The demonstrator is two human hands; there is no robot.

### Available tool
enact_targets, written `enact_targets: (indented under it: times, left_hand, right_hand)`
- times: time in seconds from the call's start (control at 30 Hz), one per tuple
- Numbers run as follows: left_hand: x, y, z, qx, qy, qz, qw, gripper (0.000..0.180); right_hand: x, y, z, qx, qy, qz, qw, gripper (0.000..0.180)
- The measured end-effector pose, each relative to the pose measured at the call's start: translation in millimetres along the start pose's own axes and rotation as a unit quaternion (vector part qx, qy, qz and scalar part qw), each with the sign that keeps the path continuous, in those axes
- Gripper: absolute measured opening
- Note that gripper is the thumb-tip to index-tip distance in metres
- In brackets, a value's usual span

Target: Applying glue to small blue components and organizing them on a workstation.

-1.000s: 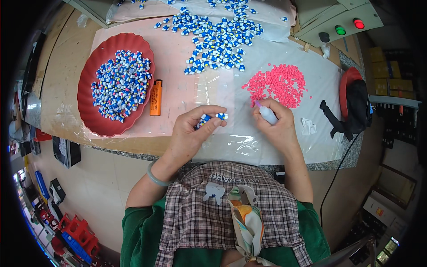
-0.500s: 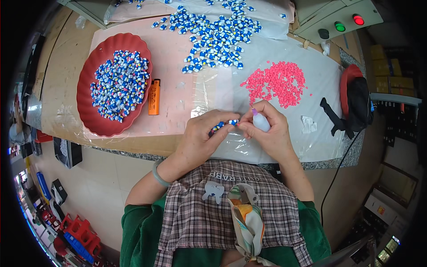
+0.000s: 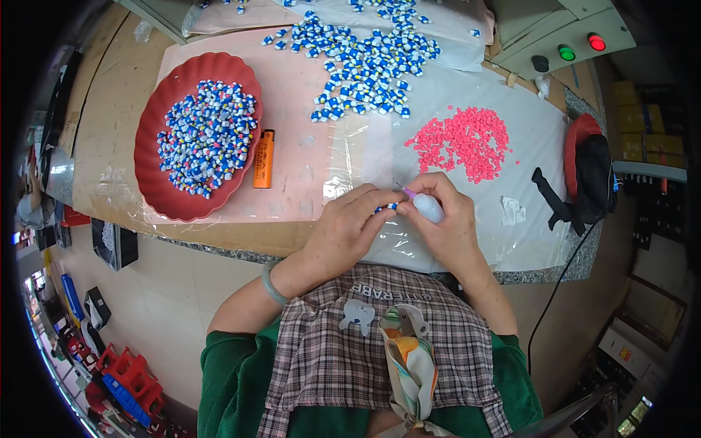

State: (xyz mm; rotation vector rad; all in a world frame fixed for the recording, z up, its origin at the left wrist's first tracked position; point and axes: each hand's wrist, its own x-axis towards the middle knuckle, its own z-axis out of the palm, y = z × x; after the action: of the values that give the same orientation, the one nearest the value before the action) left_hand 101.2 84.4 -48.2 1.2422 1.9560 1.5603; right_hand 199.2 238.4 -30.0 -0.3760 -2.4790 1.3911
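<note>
My left hand (image 3: 349, 223) is closed, with small blue-and-white pieces (image 3: 387, 207) pinched between thumb and fingers; most of what it holds is hidden. My right hand (image 3: 454, 223) has its fingers wrapped round a small white squeeze bottle (image 3: 428, 209) with a thin purple nozzle, pointing up and to the left. The right thumb and fingertip meet the blue-and-white pieces at the left fingertips. Beyond my right hand, many tiny pink pieces (image 3: 475, 142) lie spread on the white plastic sheet (image 3: 431, 248).
A red scalloped dish (image 3: 150, 171) full of blue-and-white pieces stands at left, beside an orange lighter-like box (image 3: 263, 160). More such pieces (image 3: 372, 69) are heaped at the back. At right are a torn white scrap (image 3: 512, 210), a black bag (image 3: 593, 175) and a lit button box (image 3: 566, 52).
The bottle's nozzle has swung from upright toward the left. My fingers have shifted slightly around the pieces, and less of the left hand's pieces shows. The whole view has moved a little.
</note>
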Motion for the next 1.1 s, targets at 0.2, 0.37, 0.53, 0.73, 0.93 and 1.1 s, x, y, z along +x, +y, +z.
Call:
enact_targets:
  times: [0.2,0.37,0.53,0.73,0.93,1.1]
  left_hand:
    - [-1.7,1.8,-4.4,-0.188,-0.021,-0.172,0.967,0.018]
    - [11.7,7.1,-41.3,-0.265,0.105,-0.217,0.934,0.018]
    - [17.8,1.4,-136.6,0.269,0.267,-0.048,0.924,0.014]
    - [34.2,-6.8,-134.0,0.536,0.172,0.080,0.822,0.015]
    - [46.5,-29.0,-65.2,0.384,0.136,0.043,0.912,0.022]
    - [55.2,-35.5,-61.1,0.448,0.101,-0.016,0.888,0.023]
  right_hand:
    - [0.8,3.9,0.4,0.112,0.004,0.078,0.991,0.026]
    - [1.0,7.1,-0.6,0.280,0.020,0.141,0.949,0.022]
    - [-7.3,17.8,-15.5,0.227,0.032,0.149,0.962,0.009]
    - [-9.6,20.5,-17.8,0.216,0.036,0.155,0.963,0.009]
    - [-9.9,14.7,-18.7,0.198,0.031,0.143,0.969,0.009]
    - [-13.1,13.6,-19.8,0.195,0.032,0.148,0.969,0.009]
